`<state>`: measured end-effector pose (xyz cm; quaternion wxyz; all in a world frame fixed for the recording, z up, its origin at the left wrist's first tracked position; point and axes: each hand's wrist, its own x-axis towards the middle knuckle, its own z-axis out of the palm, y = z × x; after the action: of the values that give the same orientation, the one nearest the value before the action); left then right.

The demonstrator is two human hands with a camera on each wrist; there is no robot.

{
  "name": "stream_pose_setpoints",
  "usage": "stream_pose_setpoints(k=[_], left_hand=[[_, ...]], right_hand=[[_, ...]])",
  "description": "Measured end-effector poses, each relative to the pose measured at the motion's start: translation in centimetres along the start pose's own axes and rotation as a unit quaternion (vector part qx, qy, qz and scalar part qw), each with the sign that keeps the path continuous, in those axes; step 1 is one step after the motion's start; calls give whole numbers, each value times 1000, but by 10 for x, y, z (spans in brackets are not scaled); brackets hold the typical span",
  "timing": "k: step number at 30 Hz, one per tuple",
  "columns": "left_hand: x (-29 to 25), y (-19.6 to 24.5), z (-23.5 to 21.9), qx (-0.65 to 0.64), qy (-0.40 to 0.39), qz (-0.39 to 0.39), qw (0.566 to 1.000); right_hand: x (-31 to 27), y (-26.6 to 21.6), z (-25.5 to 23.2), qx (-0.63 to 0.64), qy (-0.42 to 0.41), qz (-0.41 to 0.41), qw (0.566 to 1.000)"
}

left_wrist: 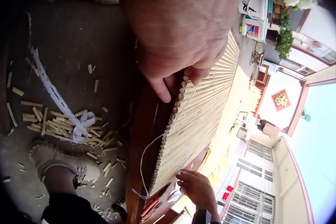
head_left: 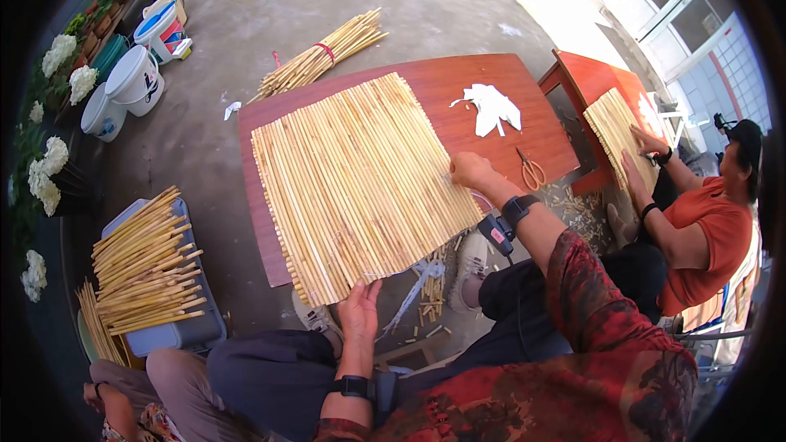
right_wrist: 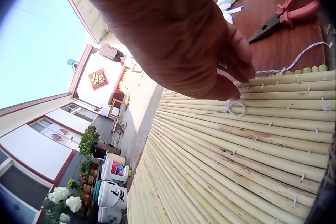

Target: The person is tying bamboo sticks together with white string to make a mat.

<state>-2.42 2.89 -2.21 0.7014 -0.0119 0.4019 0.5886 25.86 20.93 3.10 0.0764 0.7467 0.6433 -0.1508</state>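
A mat of pale reed stalks [head_left: 352,180] stitched with white thread lies on the reddish table and overhangs its near edge. My left hand [head_left: 359,309] pinches the mat's near edge, thumb and fingers on either side of the stalk ends [left_wrist: 179,97]. My right hand [head_left: 473,172] is over the mat's right side. In the right wrist view, its fingertips [right_wrist: 231,91] are close to a small loop of white thread [right_wrist: 236,108] and a thin needle-like piece [right_wrist: 211,112]; I cannot tell if they grip anything. A metal band [right_wrist: 222,65] shows at one finger.
Red-handled pliers [right_wrist: 294,14], scissors [head_left: 530,172] and white cloth [head_left: 490,108] lie on the table. Cut stalk pieces [left_wrist: 58,124] litter the floor. Bundled reeds [head_left: 319,53] lie behind; more fill a blue-grey tub [head_left: 214,319] at left. Another person [head_left: 704,237] handles a mat at right.
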Motion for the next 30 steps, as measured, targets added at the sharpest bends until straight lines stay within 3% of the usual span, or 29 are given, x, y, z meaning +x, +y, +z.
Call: stream_pose_setpoints(k=[3,7,9,13,18,19,20,23,24,25,27,30], left_hand=[[0,-1,-1,2,-1,0,1000],[0,2,-4,10,5,9,1000],[2,-2,-2,15,-9,6,1000],[1,-1,2,-19,-4,2,1000],[1,2,8,9,-6,26,1000],[-3,7,5,12,6,32,999],[-1,8,7,18,-5,47,999],[7,12,7,33,-25,51,998],[0,18,14,61,-29,81,994],[0,19,20,82,-27,110,990],[-9,34,31,101,-45,134,985],[-26,62,51,149,-57,174,972]], right_hand=[[0,-9,-5,2,58,1,998],[1,-33,-7,21,16,-25,999],[-1,-39,-6,19,67,0,998],[6,-50,9,14,7,-1,1000],[6,-44,-8,17,-11,39,999],[0,-42,-17,203,-24,28,979],[-4,-31,-33,378,-29,26,925],[-25,-25,-94,643,-27,-31,765],[-51,-22,-143,724,12,-89,684],[-57,-20,-148,714,-2,-95,693],[-92,-2,-205,771,44,-201,603],[-131,8,-231,704,107,-249,656]])
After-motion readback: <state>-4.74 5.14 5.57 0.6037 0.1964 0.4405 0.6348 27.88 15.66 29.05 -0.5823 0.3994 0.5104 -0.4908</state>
